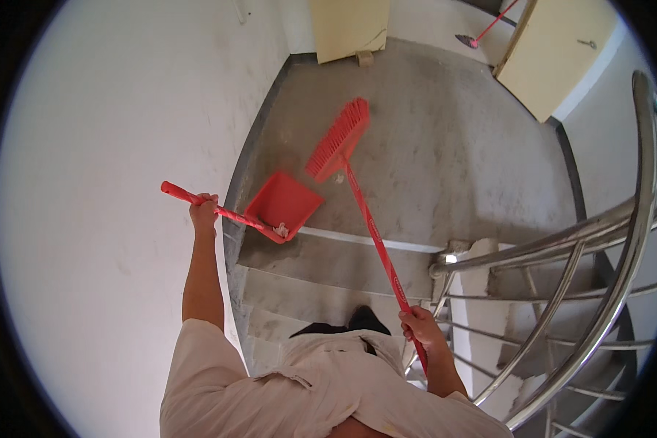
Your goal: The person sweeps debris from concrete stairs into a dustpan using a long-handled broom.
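My left hand [204, 209] is closed around the red handle of a dustpan, near its upper end. The red dustpan [284, 202] is over the landing's edge by the left wall, with some crumpled whitish litter [281, 230] in it near the handle. My right hand [419, 327] grips the lower part, in the picture, of a red broom's long handle [373, 232]. The broom head [340, 139], with red bristles facing left, is beyond the dustpan and apart from it. A small pale scrap [339, 178] shows just below the broom head.
Concrete steps [328, 274] lie between me and the landing [416, 142]. A stainless steel railing [547, 235] curves along the right, a white wall [115, 164] stands left. Two cream doors [350, 27] stand at the far side, one near a small block [364, 58]. Another broom [468, 41] leans farther off.
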`<act>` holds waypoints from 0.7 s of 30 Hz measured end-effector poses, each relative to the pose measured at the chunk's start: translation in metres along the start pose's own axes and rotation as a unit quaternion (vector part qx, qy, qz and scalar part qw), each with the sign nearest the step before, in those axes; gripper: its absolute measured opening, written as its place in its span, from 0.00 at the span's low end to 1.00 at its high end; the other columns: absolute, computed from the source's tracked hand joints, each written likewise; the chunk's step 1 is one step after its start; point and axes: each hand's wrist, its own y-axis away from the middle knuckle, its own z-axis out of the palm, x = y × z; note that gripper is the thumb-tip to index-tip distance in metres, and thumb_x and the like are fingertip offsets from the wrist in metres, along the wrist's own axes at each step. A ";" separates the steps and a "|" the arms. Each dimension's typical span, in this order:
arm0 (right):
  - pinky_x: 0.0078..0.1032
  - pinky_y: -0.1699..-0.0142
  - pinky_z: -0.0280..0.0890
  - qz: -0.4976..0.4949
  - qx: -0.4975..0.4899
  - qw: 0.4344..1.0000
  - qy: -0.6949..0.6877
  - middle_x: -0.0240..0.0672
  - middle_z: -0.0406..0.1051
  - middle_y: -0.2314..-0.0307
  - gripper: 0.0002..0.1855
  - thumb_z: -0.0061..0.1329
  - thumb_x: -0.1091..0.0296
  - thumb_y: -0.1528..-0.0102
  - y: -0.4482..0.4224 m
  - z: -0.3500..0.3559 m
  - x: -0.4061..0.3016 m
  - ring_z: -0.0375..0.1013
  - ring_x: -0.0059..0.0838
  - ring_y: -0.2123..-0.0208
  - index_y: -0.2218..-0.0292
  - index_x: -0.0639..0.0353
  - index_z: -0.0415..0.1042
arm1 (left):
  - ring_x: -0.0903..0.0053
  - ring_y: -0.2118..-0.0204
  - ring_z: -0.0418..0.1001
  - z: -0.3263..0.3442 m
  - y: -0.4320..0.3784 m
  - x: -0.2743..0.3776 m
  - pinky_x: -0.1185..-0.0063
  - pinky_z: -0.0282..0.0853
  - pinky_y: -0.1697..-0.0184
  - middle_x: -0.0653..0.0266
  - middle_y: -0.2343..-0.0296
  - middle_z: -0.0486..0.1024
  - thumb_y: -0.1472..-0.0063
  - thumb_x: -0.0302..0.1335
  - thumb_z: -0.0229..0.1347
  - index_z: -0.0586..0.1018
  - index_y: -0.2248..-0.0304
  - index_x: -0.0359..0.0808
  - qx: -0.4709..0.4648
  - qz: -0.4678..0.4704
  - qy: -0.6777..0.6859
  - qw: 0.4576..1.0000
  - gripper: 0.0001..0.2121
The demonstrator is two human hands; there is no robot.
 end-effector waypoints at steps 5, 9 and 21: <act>0.17 0.84 0.54 0.003 -0.020 0.999 0.026 0.27 0.62 0.86 0.11 0.51 0.62 0.47 0.009 -0.011 -0.052 0.60 0.17 0.88 0.73 0.60 0.67 | 0.85 0.81 0.64 0.005 -0.010 -0.012 0.86 0.54 0.83 0.70 0.77 0.73 0.56 0.18 0.47 0.71 0.71 0.42 0.026 0.005 -0.029 0.999 0.11; 0.17 0.84 0.55 -0.001 -0.034 0.999 0.005 0.29 0.63 0.85 0.11 0.51 0.63 0.47 0.001 -0.003 -0.078 0.61 0.18 0.88 0.73 0.60 0.67 | 0.86 0.82 0.64 0.031 -0.011 0.000 0.85 0.54 0.84 0.68 0.78 0.72 0.55 0.16 0.46 0.71 0.75 0.40 0.015 0.020 0.020 0.999 0.08; 0.19 0.82 0.58 0.048 0.006 0.998 0.051 0.31 0.65 0.84 0.11 0.51 0.64 0.48 -0.046 0.045 -0.169 0.63 0.22 0.87 0.71 0.63 0.68 | 0.82 0.74 0.68 0.036 0.000 -0.018 0.82 0.65 0.70 0.67 0.76 0.71 0.50 0.18 0.51 0.73 0.72 0.34 0.025 0.017 0.044 0.999 0.04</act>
